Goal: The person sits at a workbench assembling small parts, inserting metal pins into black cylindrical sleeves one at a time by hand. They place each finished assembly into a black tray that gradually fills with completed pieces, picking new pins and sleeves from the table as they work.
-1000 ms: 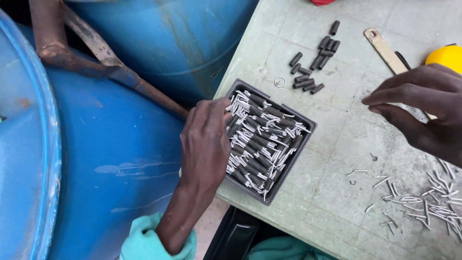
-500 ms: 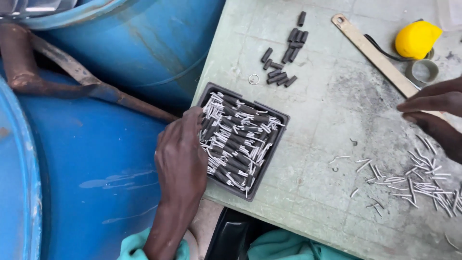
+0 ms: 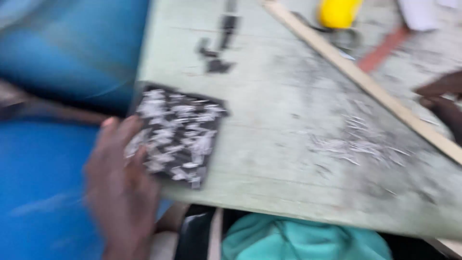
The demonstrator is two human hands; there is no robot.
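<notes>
Tray (image 3: 179,135) of blurred metal bits: left hand (image 3: 120,185) grasping edge; right hand (image 3: 442,103) cut off, grip unclear.

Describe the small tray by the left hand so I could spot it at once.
On the pale table, look to its near-left corner beside the blue drum. The left hand rests on a dark square tray, the only container, heaped with silvery pins.
</notes>
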